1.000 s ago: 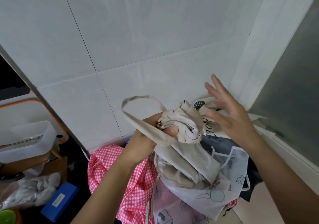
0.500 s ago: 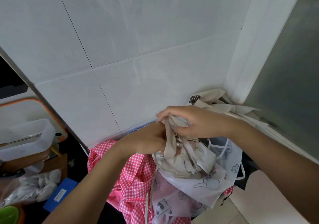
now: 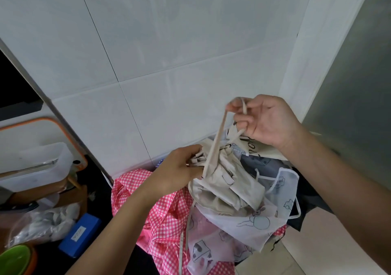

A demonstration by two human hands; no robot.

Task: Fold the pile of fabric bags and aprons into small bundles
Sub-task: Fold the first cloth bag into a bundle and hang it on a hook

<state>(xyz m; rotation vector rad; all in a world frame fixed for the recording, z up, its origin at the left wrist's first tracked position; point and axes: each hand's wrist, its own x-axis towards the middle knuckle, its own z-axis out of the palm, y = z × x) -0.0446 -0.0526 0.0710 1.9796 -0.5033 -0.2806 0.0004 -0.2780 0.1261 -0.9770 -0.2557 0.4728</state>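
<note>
Nearest me, at 6 o'clock, the pink checked apron (image 3: 163, 215) and white printed bag (image 3: 254, 221) lie heaped. On top, my left hand (image 3: 179, 169) curls its fingers round the bundled beige bag (image 3: 228, 185). At the bundle's 1 o'clock, my right hand (image 3: 268, 120) pinches the strap (image 3: 217, 141), drawn straight, before the tiled wall (image 3: 169, 42).

A beige bag (image 3: 262, 151) carries dark printed letters, turned sideways and partly hidden. They look like "Vo"; no more can be read. A white label (image 3: 77, 231) on the blue box (image 3: 90, 225) bears marks too small to read.
</note>
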